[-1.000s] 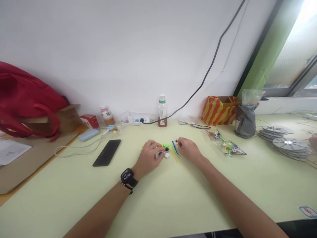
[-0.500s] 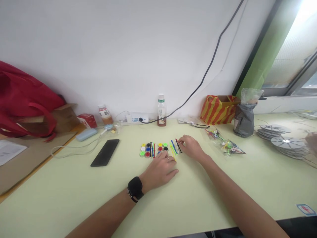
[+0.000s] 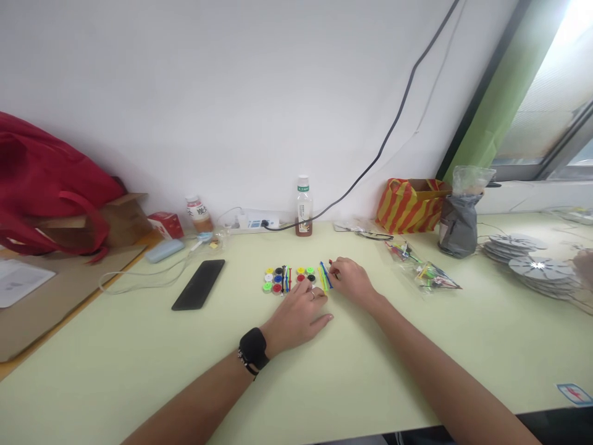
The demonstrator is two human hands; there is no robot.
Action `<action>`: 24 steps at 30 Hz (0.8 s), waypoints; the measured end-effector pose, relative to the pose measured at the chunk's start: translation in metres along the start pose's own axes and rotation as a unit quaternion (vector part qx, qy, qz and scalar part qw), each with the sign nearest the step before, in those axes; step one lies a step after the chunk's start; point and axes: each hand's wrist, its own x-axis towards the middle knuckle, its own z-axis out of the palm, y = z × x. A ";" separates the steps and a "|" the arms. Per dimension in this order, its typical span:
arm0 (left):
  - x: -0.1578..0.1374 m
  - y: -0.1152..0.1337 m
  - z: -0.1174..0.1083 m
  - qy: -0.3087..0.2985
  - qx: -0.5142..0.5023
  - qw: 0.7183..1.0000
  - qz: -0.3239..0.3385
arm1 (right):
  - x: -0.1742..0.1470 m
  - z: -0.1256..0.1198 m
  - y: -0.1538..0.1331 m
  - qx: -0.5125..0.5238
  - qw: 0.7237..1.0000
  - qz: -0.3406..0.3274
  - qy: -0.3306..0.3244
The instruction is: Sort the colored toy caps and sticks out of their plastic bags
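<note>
Two groups of small coloured plastic discs lie on the table, the left group (image 3: 277, 279) in full view and the right group (image 3: 301, 271) partly under my left hand (image 3: 299, 314). That hand rests palm down, fingers stretched out and thumb apart, its fingertips at the lower discs. A row of thin coloured sticks (image 3: 288, 279) lies between the groups. More thin sticks (image 3: 325, 275) lie right of the second group. Over their right side my right hand (image 3: 351, 282) has its fingers pinched together; a red stick end shows above the fingertips, the rest being hidden.
A black phone (image 3: 198, 285) lies to the left. Clear bags of coloured parts (image 3: 434, 276) and stacked grey discs (image 3: 540, 269) are at right. A drink bottle (image 3: 303, 207) stands by the wall, under a hanging cable (image 3: 393, 120). Another person's hand (image 3: 584, 267) shows at the right edge.
My right hand has shifted slightly left and down, and now covers the black and white sticks that showed beside it. My left hand has stayed almost in place.
</note>
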 end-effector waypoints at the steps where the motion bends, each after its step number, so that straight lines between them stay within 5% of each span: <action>1: 0.000 0.000 0.000 -0.001 0.000 1.000 -0.001 | 0.000 0.001 -0.001 -0.002 1.000 0.008 0.002; 10: 0.000 0.001 -0.001 0.001 -0.006 1.000 -0.002 | 0.001 0.011 -0.015 -0.055 0.993 0.099 0.014; 16: 0.000 0.000 0.000 -0.005 -0.009 1.000 -0.006 | 0.005 0.009 -0.016 -0.101 0.991 0.090 -0.002; 24: 0.000 0.000 0.000 -0.011 -0.021 1.000 -0.011 | 0.001 0.009 -0.013 -0.011 0.998 0.062 0.018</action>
